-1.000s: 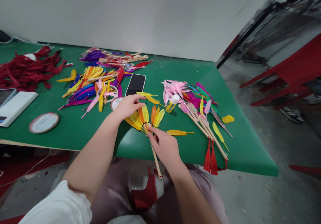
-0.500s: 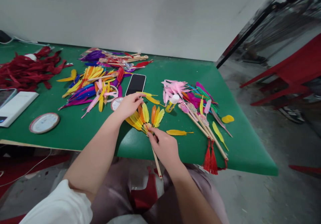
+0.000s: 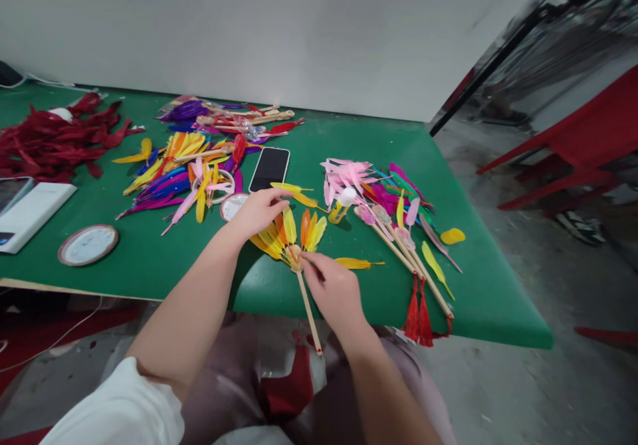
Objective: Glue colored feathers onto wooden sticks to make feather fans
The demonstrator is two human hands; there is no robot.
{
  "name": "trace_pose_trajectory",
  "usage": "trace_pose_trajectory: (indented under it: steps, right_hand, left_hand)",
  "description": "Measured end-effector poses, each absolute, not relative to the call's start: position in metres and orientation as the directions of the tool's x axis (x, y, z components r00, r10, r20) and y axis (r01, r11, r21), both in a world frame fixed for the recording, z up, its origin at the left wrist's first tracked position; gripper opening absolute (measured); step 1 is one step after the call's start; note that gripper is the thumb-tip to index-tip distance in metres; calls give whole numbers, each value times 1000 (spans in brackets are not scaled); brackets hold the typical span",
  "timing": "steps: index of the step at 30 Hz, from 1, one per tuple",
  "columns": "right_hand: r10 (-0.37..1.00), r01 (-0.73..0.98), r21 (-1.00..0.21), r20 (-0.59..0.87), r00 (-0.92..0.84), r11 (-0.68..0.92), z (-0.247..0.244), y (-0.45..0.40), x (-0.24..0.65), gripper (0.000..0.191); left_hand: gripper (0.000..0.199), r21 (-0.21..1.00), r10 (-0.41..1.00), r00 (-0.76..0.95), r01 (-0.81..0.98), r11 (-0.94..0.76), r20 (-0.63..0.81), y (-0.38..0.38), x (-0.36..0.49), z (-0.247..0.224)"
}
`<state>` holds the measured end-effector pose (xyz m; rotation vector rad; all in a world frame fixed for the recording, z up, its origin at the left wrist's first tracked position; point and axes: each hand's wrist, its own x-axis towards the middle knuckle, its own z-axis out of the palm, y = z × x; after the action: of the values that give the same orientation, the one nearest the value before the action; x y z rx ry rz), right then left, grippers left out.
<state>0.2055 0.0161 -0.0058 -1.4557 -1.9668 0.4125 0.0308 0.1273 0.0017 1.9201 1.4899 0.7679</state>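
Observation:
A feather fan (image 3: 313, 312) with a pale wooden stick handle lies at the table's front edge, its handle reaching past the edge. Yellow and orange feathers spread from its small round head. My left hand (image 3: 259, 214) rests over the upper left feather tips, fingers stretched out and thumb slightly apart. With thumb and fingers pinched together, my right hand (image 3: 335, 292) grips at the right side of the fan's head; what lies between the fingertips is hidden. Loose yellow feathers (image 3: 302, 196) lie just beyond my left fingertips, and another yellow feather (image 3: 359, 264) is partly behind my right hand.
On the green table (image 3: 164, 259) are a glue stick (image 3: 343, 206), a phone (image 3: 270, 169), pink feathers (image 3: 349, 173), tasselled sticks (image 3: 423, 269), a mixed feather pile (image 3: 169, 179), dark red strips (image 3: 60, 139), a round lid (image 3: 88, 244) and a white box (image 3: 37, 216). Red chairs stand right.
My right hand has shifted slightly right and down, uncovering more of the fan's head and handle. My left hand has moved only a little.

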Motion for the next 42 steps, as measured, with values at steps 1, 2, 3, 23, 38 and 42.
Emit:
trace_pose_trajectory:
  steps: [1,2,3,23,38,42]
  right_hand:
    - [929,726,-597,333,-163,341,-3,19,213,22]
    - [929,738,-589,342,-142,329,0,22,222,21]
    - [938,762,-572,322,-129,302,3,25,231,21]
    - [982,878,-452,-28,-187,155,10,36,275,22]
    - [975,59,-993,-91,203,-105,14,54,259,25]
    - [963,-69,-997,-57,264,-40,14,62,251,27]
  left_hand:
    - [26,739,975,204,642,-205,92,127,30,2]
    - [26,733,975,199,649,-204,95,127,30,2]
    - [26,726,976,194,657,-202,97,127,29,3]
    - [27,785,989,111,602,-147,100,125,24,8]
    - [26,698,976,125,683,-215,178,128,31,20]
    - [25,695,958,204,659,-287,202,126,47,35]
